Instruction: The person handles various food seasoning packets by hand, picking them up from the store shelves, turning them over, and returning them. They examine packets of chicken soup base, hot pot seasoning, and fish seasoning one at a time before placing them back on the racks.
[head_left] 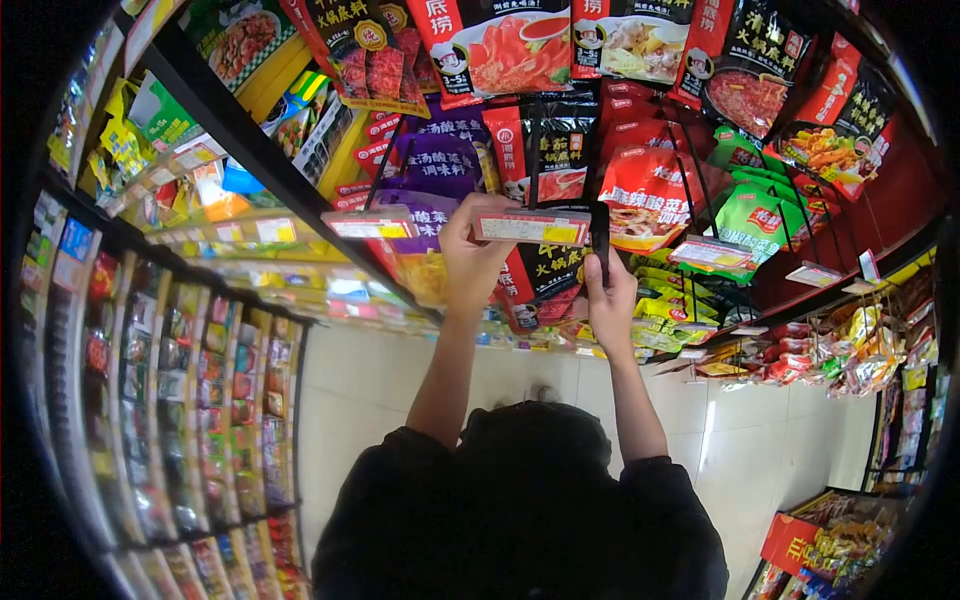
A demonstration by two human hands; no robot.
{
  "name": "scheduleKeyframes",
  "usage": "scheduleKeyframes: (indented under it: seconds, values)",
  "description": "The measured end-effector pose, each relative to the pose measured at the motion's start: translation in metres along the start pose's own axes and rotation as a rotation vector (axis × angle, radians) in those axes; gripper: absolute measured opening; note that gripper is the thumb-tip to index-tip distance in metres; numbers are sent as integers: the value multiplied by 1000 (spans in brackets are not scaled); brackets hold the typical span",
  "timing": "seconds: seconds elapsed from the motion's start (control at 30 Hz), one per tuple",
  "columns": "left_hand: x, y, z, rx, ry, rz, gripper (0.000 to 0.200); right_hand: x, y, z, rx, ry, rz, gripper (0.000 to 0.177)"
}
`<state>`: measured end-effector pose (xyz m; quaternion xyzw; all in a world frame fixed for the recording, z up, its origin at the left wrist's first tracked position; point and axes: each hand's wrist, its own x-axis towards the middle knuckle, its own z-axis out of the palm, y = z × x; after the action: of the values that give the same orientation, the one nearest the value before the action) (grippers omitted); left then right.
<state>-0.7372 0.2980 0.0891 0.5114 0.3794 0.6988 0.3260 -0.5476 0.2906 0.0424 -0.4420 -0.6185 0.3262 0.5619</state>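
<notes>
**Q:** What do I see nearest the camera?

**A:** From my remote seat, the nearest thing is a black garment [520,500] that fills the bottom middle of the view. Two bare forearms rise out of its pushed-up sleeves. Pale floor tiles [380,390] show on either side of them.

**Q:** What are the hands doing?

**A:** The left hand [470,250] is grasping the left end of a price label [525,228], with its fingers curled round the strip. The right hand [612,300] is clenched round a dark narrow object [600,235]. That object stands upright, right at the label's right end. I cannot tell what it is.

**Q:** Where is the label?

**A:** It is in the middle of the scene. It is a white and yellow strip lying level in front of a row of hanging packets, just above a black-and-red packet [545,270].

**Q:** And around it?

**A:** A second label [370,225] sits just to the left, in front of purple packets [440,165]. To the right hang a red packet [645,195] and then green packets [750,215], each row with its own label.

**Q:** Farther off?

**A:** Long shelves [180,400] crowded with small goods run along the far left. Larger sauce packets [510,45] hang beyond the labels. A red box [820,540] of snacks stands on the floor at the far right.
</notes>
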Motion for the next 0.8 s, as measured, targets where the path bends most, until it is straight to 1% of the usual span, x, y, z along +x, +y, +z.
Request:
scheduleKeyframes:
  seconds: [0.03, 0.13, 0.2, 0.23, 0.33, 0.37, 0.47, 0.5, 0.57, 0.6, 0.63, 0.67, 0.73, 0.8]
  values:
    - [1, 1, 0, -18, -16, 29, 20, 0, 2, 0, -3, -4, -5, 30]
    - [7, 1, 7, 82, -19, -20, 22, 2, 10, 1, -32, -2, -15, 29]
    - [11, -5, 9, 284, 13, 166, 23, 7, 21, 6, -52, 32, -56, 29]
    - [11, -7, 11, 385, 27, 255, 24, 8, 17, 7, 6, 0, 115, 29]
    - [-9, 4, 21, 895, 148, 516, 37, 26, 32, 22, 46, 89, -11, 27]
    - [-23, -22, 25, 890, 211, 540, 46, 32, 31, 25, 45, 107, -20, 27]
    - [-59, -52, 25, 1040, 24, 456, 59, 58, 49, 38, -16, 195, -67, 29]
    - [-62, -59, 26, 1028, -63, 404, 64, 65, 51, 42, -38, 218, -20, 31]
    - [-66, -73, 27, 997, -230, 298, 75, 85, 77, 57, 30, 258, 27, 32]
    - [-64, -84, 26, 1006, -241, 285, 73, 92, 85, 61, 62, 276, 49, 32]
    - [-59, -95, 26, 1013, -251, 272, 72, 96, 73, 62, 50, 300, 15, 33]
    - [-53, -107, 27, 1017, -260, 259, 71, 102, 86, 68, 88, 300, 67, 32]
    - [-32, -120, 28, 1075, -216, 342, 74, 111, 87, 72, -46, 352, 10, 33]
    - [-20, -125, 27, 1054, -232, 311, 80, 113, 80, 70, -161, 372, -26, 31]
